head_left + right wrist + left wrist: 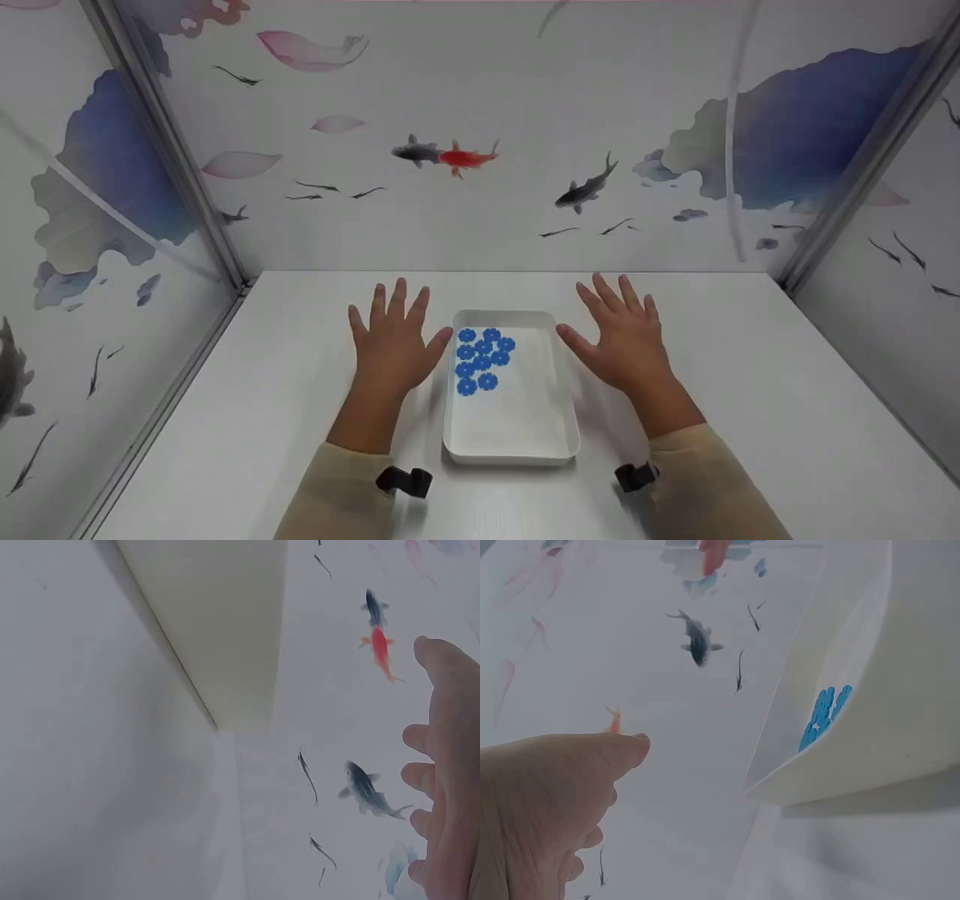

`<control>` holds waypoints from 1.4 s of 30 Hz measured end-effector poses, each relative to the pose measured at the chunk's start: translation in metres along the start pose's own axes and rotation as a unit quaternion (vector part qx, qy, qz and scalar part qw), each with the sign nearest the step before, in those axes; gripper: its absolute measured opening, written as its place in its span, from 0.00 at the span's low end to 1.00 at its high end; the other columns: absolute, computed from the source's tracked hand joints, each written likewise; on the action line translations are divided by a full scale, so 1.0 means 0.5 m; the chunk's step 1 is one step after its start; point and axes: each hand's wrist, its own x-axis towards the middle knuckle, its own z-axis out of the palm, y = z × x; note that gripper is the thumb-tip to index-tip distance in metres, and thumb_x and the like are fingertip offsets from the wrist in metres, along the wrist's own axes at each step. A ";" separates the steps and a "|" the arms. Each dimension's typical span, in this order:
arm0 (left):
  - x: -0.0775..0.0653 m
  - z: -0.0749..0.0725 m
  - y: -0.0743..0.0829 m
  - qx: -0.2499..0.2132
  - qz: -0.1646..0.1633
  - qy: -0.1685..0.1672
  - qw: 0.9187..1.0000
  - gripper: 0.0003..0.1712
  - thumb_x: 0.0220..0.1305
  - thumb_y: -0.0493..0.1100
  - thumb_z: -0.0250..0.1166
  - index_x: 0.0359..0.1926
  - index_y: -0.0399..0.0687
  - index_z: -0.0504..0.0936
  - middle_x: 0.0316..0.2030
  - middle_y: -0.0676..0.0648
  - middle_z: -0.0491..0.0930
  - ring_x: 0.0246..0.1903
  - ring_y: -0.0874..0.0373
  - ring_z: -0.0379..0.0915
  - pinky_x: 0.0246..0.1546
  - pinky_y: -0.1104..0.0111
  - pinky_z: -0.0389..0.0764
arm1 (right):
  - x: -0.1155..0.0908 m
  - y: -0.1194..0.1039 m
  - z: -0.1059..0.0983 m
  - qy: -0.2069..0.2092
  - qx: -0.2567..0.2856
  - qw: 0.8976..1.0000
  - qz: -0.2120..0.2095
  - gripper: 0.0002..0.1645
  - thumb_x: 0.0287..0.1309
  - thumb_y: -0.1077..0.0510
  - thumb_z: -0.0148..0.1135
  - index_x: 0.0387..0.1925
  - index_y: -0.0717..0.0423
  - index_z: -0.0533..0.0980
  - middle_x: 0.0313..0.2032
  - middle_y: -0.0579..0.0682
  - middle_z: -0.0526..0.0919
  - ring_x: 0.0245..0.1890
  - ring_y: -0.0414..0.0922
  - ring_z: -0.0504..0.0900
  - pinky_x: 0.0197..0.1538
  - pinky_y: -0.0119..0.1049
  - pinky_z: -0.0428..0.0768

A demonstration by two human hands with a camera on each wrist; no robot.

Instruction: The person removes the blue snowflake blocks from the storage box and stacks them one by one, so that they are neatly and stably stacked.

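Note:
A white rectangular tray (536,431) lies on the table between the two hands. Several small blue flower-shaped pieces (482,363) are grouped in its far left part; the left wrist view shows these blue pieces (823,716) past the tray's wall (885,735). My left hand (394,345) is spread out left of the tray, thumb pointing toward its rim and nothing held. On the other side my right hand (622,341) is spread likewise, its thumb tip near the tray's right rim. In the right wrist view that hand (450,765) holds nothing.
The white table (300,420) runs back to a wall panel (480,225) printed with fish and petals. Printed side panels (67,315) stand left and right, with metal posts (169,142) at the corners. Black straps (405,481) sit at both sleeve cuffs.

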 end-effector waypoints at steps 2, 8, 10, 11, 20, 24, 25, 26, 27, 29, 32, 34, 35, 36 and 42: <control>0.000 0.001 0.000 0.000 -0.002 -0.002 1.000 0.49 0.72 0.76 0.52 0.86 0.68 0.53 0.88 0.46 0.43 0.88 0.38 0.32 0.81 0.29 0.35 | -0.001 0.000 0.002 -0.001 0.001 1.000 0.000 0.54 0.69 0.16 0.43 0.85 0.38 0.57 0.87 0.52 0.52 0.88 0.62 0.44 0.84 0.72 0.42; 0.003 0.004 0.001 -0.007 -0.002 -0.007 1.000 0.49 0.72 0.75 0.52 0.87 0.68 0.51 0.88 0.47 0.42 0.88 0.39 0.32 0.82 0.29 0.34 | -0.003 0.002 0.006 -0.006 0.003 1.000 0.004 0.56 0.67 0.14 0.40 0.85 0.38 0.57 0.87 0.52 0.52 0.88 0.62 0.44 0.84 0.72 0.43; 0.004 0.005 0.001 -0.013 0.000 -0.007 1.000 0.49 0.72 0.75 0.52 0.87 0.68 0.51 0.88 0.47 0.42 0.88 0.39 0.32 0.81 0.29 0.34 | -0.003 0.001 0.007 -0.007 0.007 1.000 0.006 0.56 0.67 0.13 0.39 0.85 0.38 0.57 0.87 0.51 0.52 0.88 0.61 0.44 0.84 0.72 0.43; 0.005 0.006 0.000 -0.013 0.000 -0.009 1.000 0.50 0.72 0.75 0.52 0.87 0.68 0.50 0.88 0.47 0.42 0.88 0.39 0.32 0.81 0.29 0.34 | -0.003 0.000 0.008 -0.009 0.012 1.000 0.006 0.56 0.67 0.13 0.39 0.85 0.38 0.57 0.87 0.51 0.51 0.88 0.61 0.44 0.84 0.72 0.43; 0.019 0.014 -0.020 -0.089 -0.015 -0.004 0.996 0.51 0.74 0.72 0.54 0.88 0.63 0.47 0.87 0.45 0.49 0.87 0.40 0.40 0.82 0.31 0.42 | 0.001 -0.021 0.009 -0.016 0.062 0.998 -0.005 0.53 0.69 0.19 0.47 0.85 0.38 0.57 0.87 0.49 0.51 0.88 0.59 0.46 0.85 0.69 0.46; 0.023 0.031 -0.023 -0.169 -0.022 -0.032 0.985 0.51 0.75 0.71 0.55 0.88 0.63 0.45 0.87 0.47 0.49 0.87 0.41 0.43 0.83 0.35 0.51 | -0.001 -0.039 0.004 -0.036 0.111 0.993 0.000 0.52 0.70 0.20 0.49 0.85 0.39 0.57 0.86 0.49 0.54 0.87 0.59 0.51 0.84 0.69 0.52; 0.024 0.036 -0.024 -0.186 -0.028 -0.044 0.981 0.51 0.75 0.70 0.55 0.88 0.64 0.44 0.87 0.48 0.49 0.87 0.42 0.43 0.82 0.37 0.53 | -0.001 -0.043 0.002 -0.046 0.127 0.991 0.005 0.53 0.70 0.19 0.49 0.85 0.39 0.56 0.86 0.50 0.55 0.87 0.59 0.52 0.83 0.69 0.54; 0.025 0.043 -0.024 -0.204 -0.032 -0.055 0.977 0.51 0.75 0.70 0.56 0.88 0.64 0.44 0.87 0.48 0.49 0.87 0.42 0.44 0.82 0.38 0.55 | 0.000 -0.048 0.001 -0.057 0.145 0.988 0.011 0.54 0.69 0.19 0.49 0.85 0.39 0.56 0.86 0.51 0.56 0.86 0.59 0.53 0.82 0.69 0.56; 0.025 0.049 -0.025 -0.222 -0.037 -0.066 0.972 0.51 0.75 0.69 0.56 0.88 0.63 0.45 0.87 0.48 0.49 0.87 0.42 0.45 0.82 0.39 0.56 | 0.001 -0.052 0.000 -0.068 0.162 0.984 0.019 0.54 0.69 0.18 0.48 0.85 0.39 0.56 0.85 0.51 0.57 0.86 0.60 0.55 0.82 0.69 0.58; 0.026 0.060 -0.026 -0.254 -0.050 -0.088 0.962 0.50 0.75 0.68 0.56 0.88 0.64 0.45 0.87 0.48 0.50 0.86 0.42 0.46 0.82 0.40 0.58 | 0.005 -0.061 -0.002 -0.095 0.200 0.975 0.033 0.56 0.67 0.16 0.47 0.85 0.39 0.56 0.84 0.53 0.60 0.84 0.61 0.59 0.80 0.69 0.62; 0.027 0.074 -0.026 -0.304 -0.067 -0.122 0.943 0.48 0.76 0.67 0.57 0.87 0.67 0.47 0.87 0.48 0.52 0.86 0.41 0.49 0.80 0.37 0.59 | 0.015 -0.073 0.000 -0.134 0.249 0.958 0.048 0.56 0.67 0.15 0.46 0.85 0.39 0.57 0.82 0.54 0.65 0.81 0.62 0.65 0.77 0.67 0.69; 0.026 0.080 -0.023 -0.331 -0.078 -0.144 0.929 0.47 0.76 0.66 0.57 0.87 0.69 0.48 0.86 0.49 0.54 0.85 0.42 0.52 0.79 0.35 0.62 | 0.023 -0.078 0.004 -0.150 0.268 0.950 0.052 0.55 0.68 0.16 0.45 0.84 0.40 0.59 0.80 0.54 0.69 0.79 0.61 0.69 0.75 0.67 0.72; 0.025 0.083 -0.022 -0.342 -0.081 -0.154 0.923 0.46 0.76 0.66 0.57 0.87 0.71 0.49 0.86 0.50 0.56 0.84 0.42 0.53 0.78 0.35 0.63 | 0.027 -0.080 0.007 -0.156 0.274 0.947 0.053 0.53 0.69 0.17 0.46 0.84 0.40 0.60 0.79 0.54 0.70 0.78 0.61 0.70 0.75 0.67 0.73; 0.024 0.086 -0.020 -0.352 -0.084 -0.163 0.918 0.45 0.75 0.65 0.58 0.86 0.71 0.50 0.85 0.51 0.57 0.84 0.43 0.55 0.77 0.35 0.64 | 0.031 -0.081 0.010 -0.160 0.279 0.945 0.055 0.52 0.69 0.18 0.46 0.83 0.40 0.60 0.78 0.54 0.71 0.78 0.60 0.71 0.75 0.67 0.73; 0.018 0.102 -0.012 -0.376 -0.089 -0.194 0.902 0.43 0.76 0.63 0.58 0.85 0.71 0.54 0.84 0.54 0.60 0.83 0.47 0.58 0.77 0.37 0.66 | 0.053 -0.088 0.024 -0.174 0.306 0.934 0.060 0.46 0.72 0.23 0.51 0.81 0.40 0.64 0.76 0.54 0.74 0.78 0.59 0.72 0.74 0.65 0.75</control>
